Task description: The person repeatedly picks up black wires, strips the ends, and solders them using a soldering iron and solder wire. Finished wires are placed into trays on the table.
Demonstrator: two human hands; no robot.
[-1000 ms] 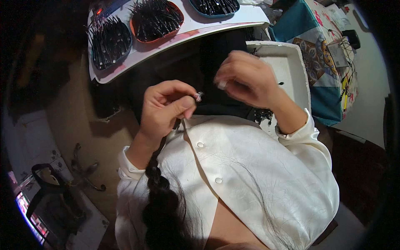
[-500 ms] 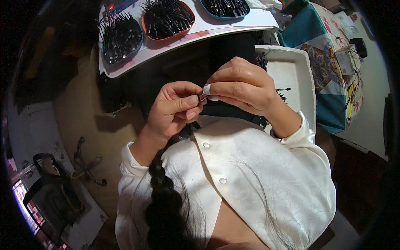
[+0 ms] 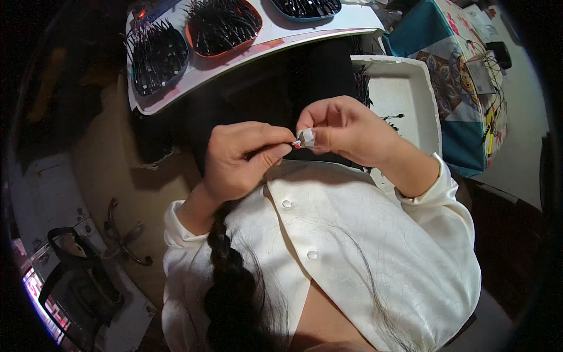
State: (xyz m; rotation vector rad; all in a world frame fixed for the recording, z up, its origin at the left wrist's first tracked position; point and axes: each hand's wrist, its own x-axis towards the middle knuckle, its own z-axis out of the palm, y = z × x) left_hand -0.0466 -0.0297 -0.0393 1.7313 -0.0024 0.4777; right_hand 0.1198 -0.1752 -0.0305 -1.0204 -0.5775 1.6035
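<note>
In front of my shirt my two hands meet over a small cable end (image 3: 297,144) with red and pale wire tips. My left hand (image 3: 240,155) is closed, pinching it between thumb and forefinger. My right hand (image 3: 349,132) comes from the other side with fingers curled, its taped thumb and forefinger pressed at the wire tips. White tape (image 3: 307,138) wraps its thumb. The rest of the cable is hidden by my hands and the dark lap behind them.
Beyond my hands a white table (image 3: 234,63) carries a blue bin (image 3: 161,88), a red-orange bin (image 3: 234,50) and another blue bin (image 3: 311,19), all full of short black cables. A white foam box (image 3: 404,88) at the right holds several black cables. A patterned cloth (image 3: 440,76) covers furniture beyond.
My right hand has turned so its taped thumb faces up and has lowered slightly. The left hand has rolled over, with its back more visible. Both still meet at the cable end.
</note>
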